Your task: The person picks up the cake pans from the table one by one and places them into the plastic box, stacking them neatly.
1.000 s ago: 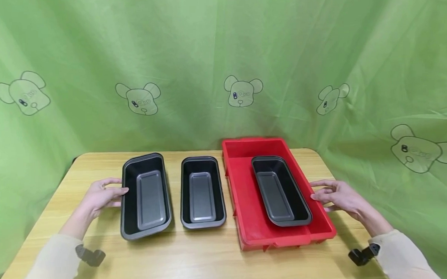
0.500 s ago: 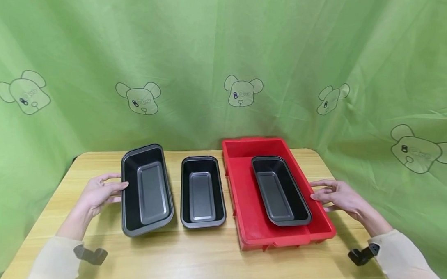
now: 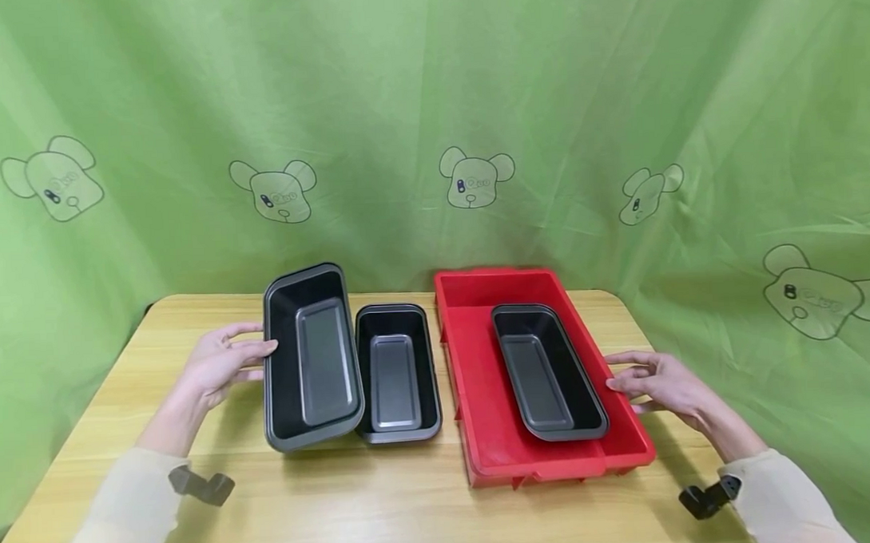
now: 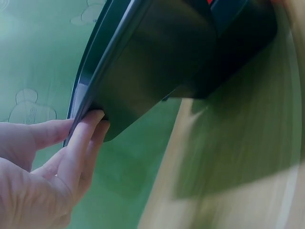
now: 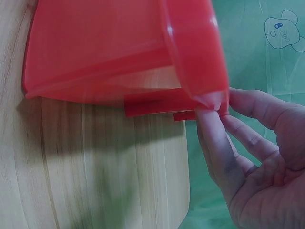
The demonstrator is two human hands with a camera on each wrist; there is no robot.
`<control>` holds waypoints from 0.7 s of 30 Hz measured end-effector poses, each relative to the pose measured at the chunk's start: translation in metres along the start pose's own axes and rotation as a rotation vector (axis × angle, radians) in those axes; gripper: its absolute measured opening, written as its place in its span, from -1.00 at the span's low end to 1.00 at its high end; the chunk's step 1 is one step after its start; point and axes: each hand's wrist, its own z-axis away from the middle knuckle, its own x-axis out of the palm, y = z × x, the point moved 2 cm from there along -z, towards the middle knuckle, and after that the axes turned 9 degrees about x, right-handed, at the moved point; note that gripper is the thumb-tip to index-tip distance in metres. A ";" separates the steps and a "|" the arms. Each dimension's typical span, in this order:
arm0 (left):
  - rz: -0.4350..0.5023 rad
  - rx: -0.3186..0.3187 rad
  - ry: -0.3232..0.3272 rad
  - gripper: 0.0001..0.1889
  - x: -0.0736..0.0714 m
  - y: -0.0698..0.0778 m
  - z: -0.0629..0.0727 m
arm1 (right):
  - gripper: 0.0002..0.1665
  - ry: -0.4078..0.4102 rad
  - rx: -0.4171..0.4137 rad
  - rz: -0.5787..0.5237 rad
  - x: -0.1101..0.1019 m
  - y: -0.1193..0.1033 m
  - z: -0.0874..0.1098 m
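Observation:
My left hand (image 3: 221, 363) pinches the left rim of a dark grey loaf pan (image 3: 326, 363), thumb inside and fingers outside. The pan is raised and tilted above the table, its shadow cast on the wood in the left wrist view. Its right edge overlaps a second loaf pan (image 3: 396, 385) in the head view. At the right, a third loaf pan (image 3: 535, 380) lies at a slant in a red plastic tray (image 3: 475, 398). My right hand (image 3: 651, 384) holds the right rim of this tray, thumb and fingers on either side of it in the right wrist view.
The wooden table (image 3: 328, 507) bears the tray and the middle pan. A green curtain (image 3: 372, 106) with printed bear heads hangs behind and around it. The tray's left wall stands close to the middle pan.
My left hand has lifted the left loaf pan higher and carried it to the right, so that it now overlaps the middle pan. My right hand stays at the tray rim.

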 end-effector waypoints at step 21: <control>0.082 0.045 0.020 -0.35 0.069 0.004 -0.019 | -0.16 0.002 0.004 0.001 -0.001 0.002 -0.001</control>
